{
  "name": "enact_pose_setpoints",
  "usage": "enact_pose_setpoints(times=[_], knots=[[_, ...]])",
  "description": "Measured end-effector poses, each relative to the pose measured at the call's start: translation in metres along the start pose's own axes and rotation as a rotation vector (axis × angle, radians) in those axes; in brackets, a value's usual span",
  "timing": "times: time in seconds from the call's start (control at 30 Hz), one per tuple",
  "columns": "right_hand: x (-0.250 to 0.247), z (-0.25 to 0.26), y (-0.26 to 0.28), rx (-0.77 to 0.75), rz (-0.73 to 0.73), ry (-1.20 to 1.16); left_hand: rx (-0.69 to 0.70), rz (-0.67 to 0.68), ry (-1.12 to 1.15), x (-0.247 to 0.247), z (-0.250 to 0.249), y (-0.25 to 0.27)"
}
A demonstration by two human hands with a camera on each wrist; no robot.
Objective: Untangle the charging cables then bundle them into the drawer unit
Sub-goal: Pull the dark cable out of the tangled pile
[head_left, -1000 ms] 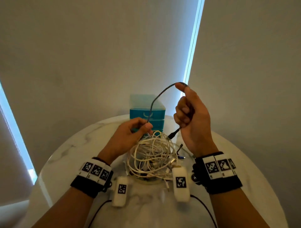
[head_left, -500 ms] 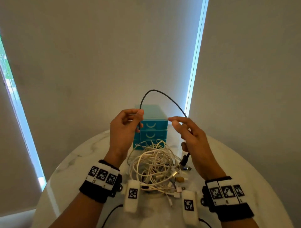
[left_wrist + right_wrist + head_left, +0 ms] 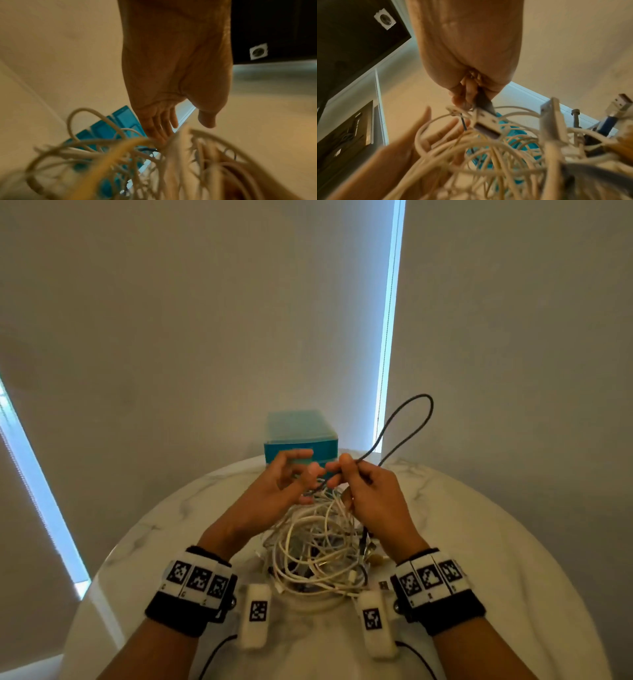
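A tangle of white charging cables point(image 3: 318, 546) lies on the round marble table point(image 3: 496, 542). My right hand point(image 3: 363, 491) grips a dark braided cable point(image 3: 404, 422), whose loop stands up to the right above the fist; its plug end point(image 3: 483, 102) hangs out below the curled fingers. My left hand point(image 3: 291, 477) hovers just left of the right hand with fingers spread and straight, holding nothing; its fingers point(image 3: 161, 125) reach over the white cables point(image 3: 137, 162). The teal drawer unit point(image 3: 299, 433) stands behind both hands, its drawers closed.
A USB plug point(image 3: 619, 104) and other connectors stick up from the pile near my right wrist. Window blinds point(image 3: 171, 320) hang close behind the table. The table's far edge runs just behind the drawer unit.
My left hand has let go of the dark cable and opened. My right hand has closed round the cable, folding it into a loop that now stands to the right. Both hands came together, lower.
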State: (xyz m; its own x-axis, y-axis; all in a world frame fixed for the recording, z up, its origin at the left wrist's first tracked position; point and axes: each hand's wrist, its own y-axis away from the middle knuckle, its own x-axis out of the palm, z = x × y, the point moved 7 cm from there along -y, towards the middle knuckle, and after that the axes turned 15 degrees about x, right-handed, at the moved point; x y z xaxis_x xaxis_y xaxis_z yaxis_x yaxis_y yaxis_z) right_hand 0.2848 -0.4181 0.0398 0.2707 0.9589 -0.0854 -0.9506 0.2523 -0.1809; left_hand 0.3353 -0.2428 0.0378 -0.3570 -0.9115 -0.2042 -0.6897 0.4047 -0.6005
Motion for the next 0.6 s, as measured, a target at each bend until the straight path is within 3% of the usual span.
enact_pose_setpoints(times=[0.1,0.23,0.4,0.6], knots=[[-0.016,0.011,0.001,-0.015,-0.046,-0.146,0.005,0.133,-0.148,-0.001,0.022,0.007],[-0.045,0.026,0.001,-0.041,-0.069,-0.515,0.041,0.223,-0.262,-0.007,0.024,0.008],[-0.032,0.015,0.0,0.048,0.11,-0.729,0.049,0.29,-0.396,-0.004,0.035,0.013],[-0.009,0.026,0.01,0.069,0.37,-0.793,0.125,0.163,-0.373,0.003,0.019,0.009]])
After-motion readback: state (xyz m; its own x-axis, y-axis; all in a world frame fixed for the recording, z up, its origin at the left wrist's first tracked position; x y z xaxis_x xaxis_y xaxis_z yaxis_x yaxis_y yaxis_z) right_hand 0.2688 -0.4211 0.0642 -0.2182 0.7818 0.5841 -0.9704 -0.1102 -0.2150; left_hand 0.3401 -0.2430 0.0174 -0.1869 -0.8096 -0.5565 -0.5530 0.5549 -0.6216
